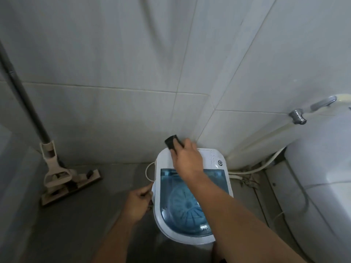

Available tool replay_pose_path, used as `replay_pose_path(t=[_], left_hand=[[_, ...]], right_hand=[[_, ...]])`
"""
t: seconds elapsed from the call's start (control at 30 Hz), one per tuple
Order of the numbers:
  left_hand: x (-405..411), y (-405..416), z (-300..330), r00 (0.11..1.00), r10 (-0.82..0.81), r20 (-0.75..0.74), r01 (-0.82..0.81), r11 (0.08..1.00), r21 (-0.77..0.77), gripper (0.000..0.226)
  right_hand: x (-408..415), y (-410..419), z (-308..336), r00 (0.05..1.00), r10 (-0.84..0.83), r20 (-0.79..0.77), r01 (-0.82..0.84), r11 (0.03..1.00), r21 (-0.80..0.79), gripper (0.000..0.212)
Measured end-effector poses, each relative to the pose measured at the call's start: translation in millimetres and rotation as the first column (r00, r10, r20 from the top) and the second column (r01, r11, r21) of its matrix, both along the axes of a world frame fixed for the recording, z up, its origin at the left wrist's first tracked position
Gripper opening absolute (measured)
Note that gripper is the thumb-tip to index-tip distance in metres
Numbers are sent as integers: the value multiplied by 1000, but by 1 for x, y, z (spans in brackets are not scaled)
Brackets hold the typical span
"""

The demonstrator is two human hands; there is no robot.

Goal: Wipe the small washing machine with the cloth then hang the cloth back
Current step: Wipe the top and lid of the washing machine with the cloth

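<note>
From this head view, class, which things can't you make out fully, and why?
- Cloth: mostly covered by the right hand.
- Washing machine front: hidden under the right forearm.
- Mop handle: cut off at the left edge.
- Left hand: what it grips is unclear.

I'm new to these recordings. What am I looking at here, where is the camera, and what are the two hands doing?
There is one picture, taken by a wide-angle camera worn on the person's head and looking down, so the arms reach in from the bottom edge. No robot is involved, just two bare hands. You see a tiled bathroom corner. The small white washing machine with a blue see-through lid stands on the grey floor. The right hand holds a dark cloth at the machine's back edge, near the wall. The left hand grips the machine's left side. A mop leans at the left, and a toilet stands at the right.
</note>
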State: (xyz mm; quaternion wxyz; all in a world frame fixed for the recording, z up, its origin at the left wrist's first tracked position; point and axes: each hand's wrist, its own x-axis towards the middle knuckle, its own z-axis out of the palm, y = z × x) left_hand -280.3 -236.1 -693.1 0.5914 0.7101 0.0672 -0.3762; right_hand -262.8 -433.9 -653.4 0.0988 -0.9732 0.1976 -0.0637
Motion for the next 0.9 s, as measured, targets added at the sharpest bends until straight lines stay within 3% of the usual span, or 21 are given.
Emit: replay_pose_path(t=[0.13, 0.3, 0.4, 0.47, 0.57, 0.7, 0.77, 0.87, 0.9], left_hand=[[2, 1, -2, 1000, -14, 9, 14, 1000, 8, 32], [1, 1, -6, 1000, 2, 15, -2, 1000, -2, 33], [1, 1, -8, 1000, 4, 8, -3, 1000, -23, 34], [2, 1, -10, 1000, 3, 5, -3, 1000, -22, 36], [4, 2, -14, 1000, 6, -14, -7, 1000, -26, 38], [5, 5, -18, 1000, -27, -15, 26, 999, -22, 39], [6, 4, -19, 1000, -25, -5, 25, 1000, -13, 41], [4, 5, -20, 999, -41, 16, 41, 999, -8, 41], [4, 5, -20, 999, -49, 20, 49, 999, -7, 43]], right_hand=[[-29, 26, -17, 927, 375, -7, -366, 898, -243, 42], [-23, 22, -14, 924, 382, 19, -361, 889, -283, 39], [-20, 25, -17, 890, 455, 25, -442, 875, -200, 37], [-14, 16, -15, 903, 419, 96, -409, 907, -103, 35], [-2, -3, -6, 956, 210, 205, -216, 976, 10, 34], [-4, -7, -10, 982, 113, 152, -105, 993, -57, 35], [-18, 5, -16, 961, 215, 176, -200, 975, -97, 35], [-29, 17, -19, 838, 539, 89, -527, 841, -124, 32], [-25, 14, -15, 812, 579, 70, -573, 815, -87, 32]])
